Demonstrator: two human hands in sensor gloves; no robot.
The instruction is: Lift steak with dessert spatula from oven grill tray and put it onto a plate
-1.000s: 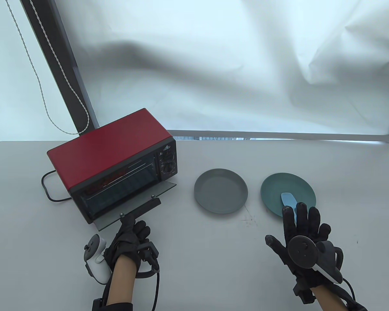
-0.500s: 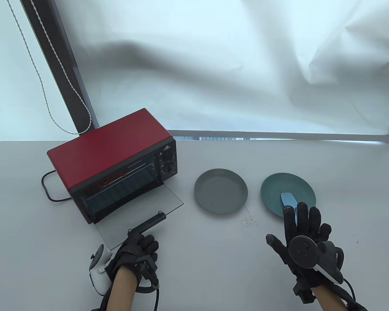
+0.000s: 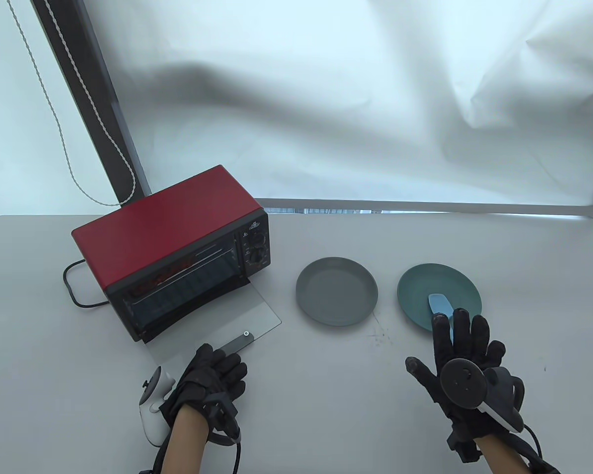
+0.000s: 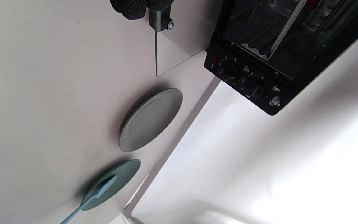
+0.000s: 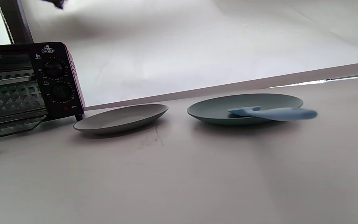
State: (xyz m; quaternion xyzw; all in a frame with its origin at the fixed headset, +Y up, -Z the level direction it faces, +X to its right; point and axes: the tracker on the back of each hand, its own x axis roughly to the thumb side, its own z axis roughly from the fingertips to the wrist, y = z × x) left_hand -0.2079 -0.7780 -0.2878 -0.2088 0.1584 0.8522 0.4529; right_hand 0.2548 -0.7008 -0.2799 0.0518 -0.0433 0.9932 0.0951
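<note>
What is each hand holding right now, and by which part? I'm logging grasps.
The left hand holds the oven door by its handle. The right hand holds nothing, hovering open over the spatula.

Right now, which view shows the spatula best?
The right wrist view: the whole spatula shows from the side, blade in the teal plate. In the table view the right hand hides its handle; the left wrist view crops it.
</note>
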